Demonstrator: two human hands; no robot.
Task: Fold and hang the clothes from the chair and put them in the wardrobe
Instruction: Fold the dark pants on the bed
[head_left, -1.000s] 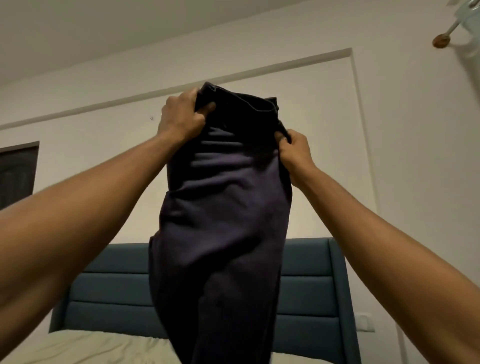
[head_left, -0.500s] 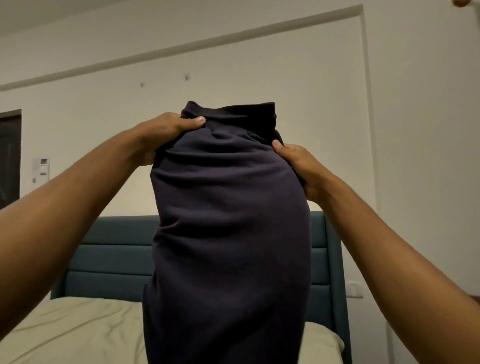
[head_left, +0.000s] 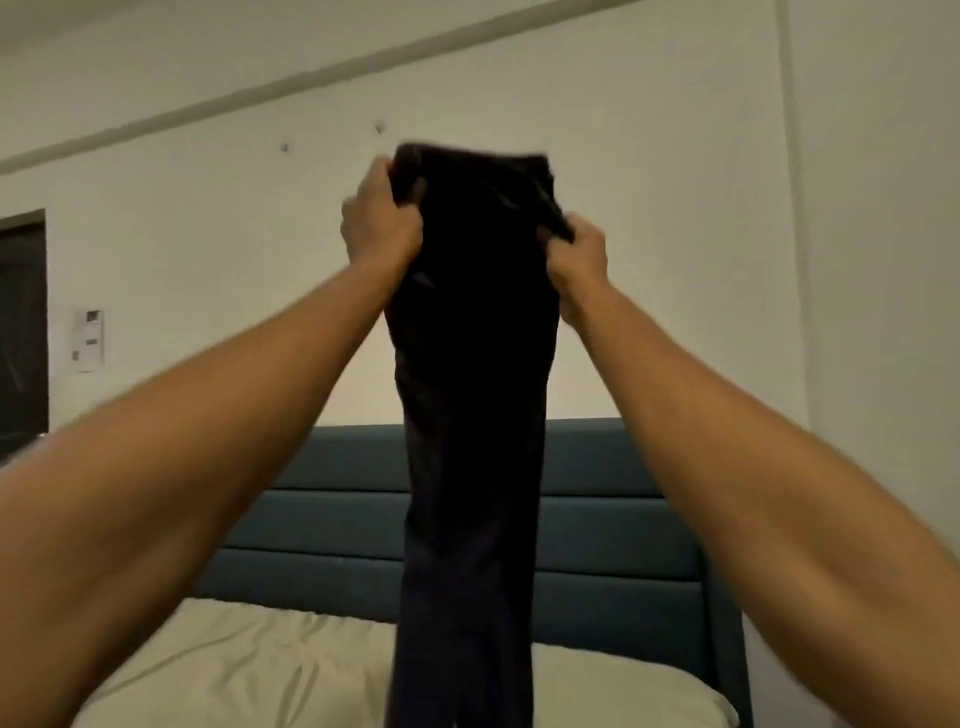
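up high — left hand & right hand both grip dark trousers at waistband, hanging over bed.

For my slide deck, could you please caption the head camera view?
Both hands, left and right, hold dark trousers up by the waistband above a bed.

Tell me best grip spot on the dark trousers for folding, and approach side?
Grip the waistband's two outer corners, one from each side, as the left hand and right hand do now. The dark trousers hang long and narrow from that top edge above the bed, so holding there probably keeps the legs straight and aligned.
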